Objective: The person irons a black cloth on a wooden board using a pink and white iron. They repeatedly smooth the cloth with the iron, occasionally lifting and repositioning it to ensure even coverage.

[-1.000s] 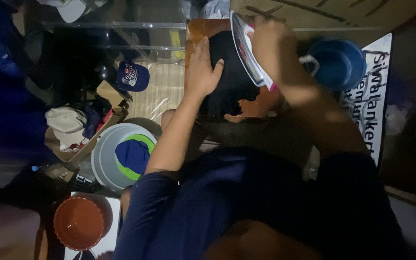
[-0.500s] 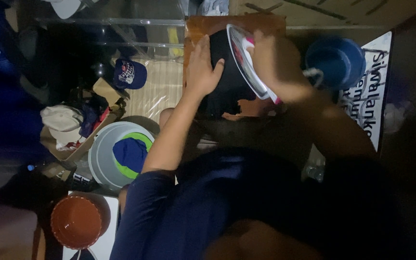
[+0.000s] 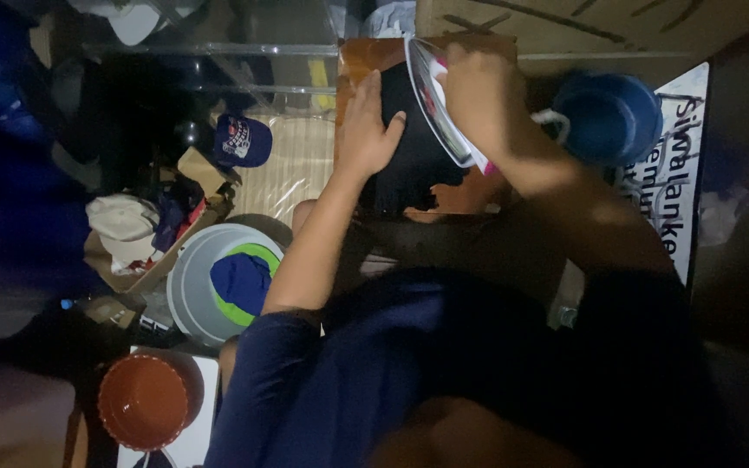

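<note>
The black garment (image 3: 409,147) lies spread flat on the orange-brown board (image 3: 470,195), near its far edge. The left hand (image 3: 367,130) presses on it, palm down, fingers extended, gripping nothing. The right hand (image 3: 478,100) is closed around an iron (image 3: 437,104), soleplate tilted against the garment's right side.

Overall light: dim, with a cool bluish cast.
Brightest zone: upper middle, where the left hand (image 3: 370,130), the right hand (image 3: 478,95) and the pale mat (image 3: 292,165) catch the light.
Shadows: deep black at the left edge and right side; the dark shirt (image 3: 444,381) loses detail.
Sharpness: soft throughout, grainy in dark areas.
Glare: faint sheen on the grey basin (image 3: 185,286) rim.
</note>
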